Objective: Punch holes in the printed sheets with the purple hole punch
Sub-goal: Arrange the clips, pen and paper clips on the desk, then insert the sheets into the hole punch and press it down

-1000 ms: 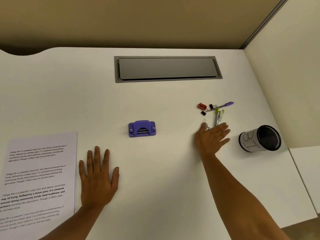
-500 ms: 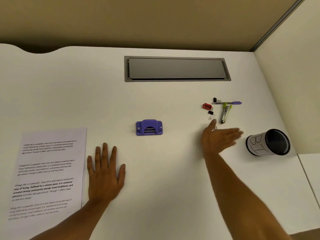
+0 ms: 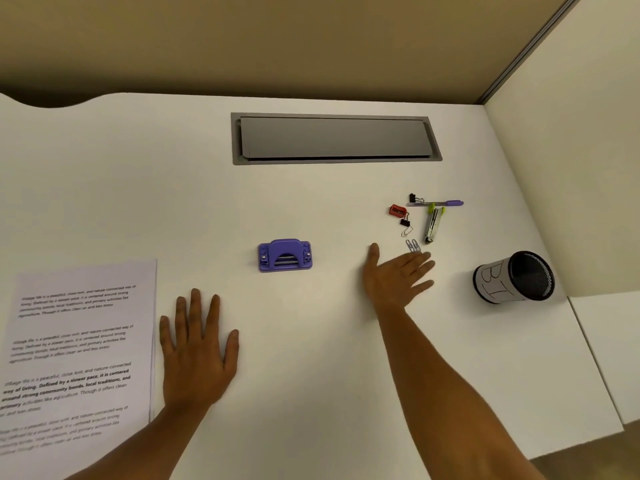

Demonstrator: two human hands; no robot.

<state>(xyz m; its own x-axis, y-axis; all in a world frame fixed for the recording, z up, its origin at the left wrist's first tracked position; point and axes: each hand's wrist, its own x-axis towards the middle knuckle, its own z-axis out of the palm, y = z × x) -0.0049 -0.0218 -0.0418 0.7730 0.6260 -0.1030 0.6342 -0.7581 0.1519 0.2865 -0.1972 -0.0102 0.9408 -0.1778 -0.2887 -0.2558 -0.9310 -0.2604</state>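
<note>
Head view: the purple hole punch point(image 3: 284, 255) sits alone near the centre of the white desk point(image 3: 311, 341), untouched. The printed sheets point(image 3: 78, 348) lie at about 8 o'clock from it, against the near left edge. The left hand point(image 3: 197, 348) rests flat and open, palm down, holding nothing, just right of the sheets. The right hand point(image 3: 396, 277) is open too, fingers spread and empty, at 3 o'clock from the punch, its fingertips just short of the paper clips point(image 3: 412, 245). A tipped mesh pen cup point(image 3: 516, 277) lies further out at 3 o'clock.

Nothing is punched yet, it seems. To start well, the left hand should square the stack, and the right should bring the punch over, slot facing the paper edge.
</note>
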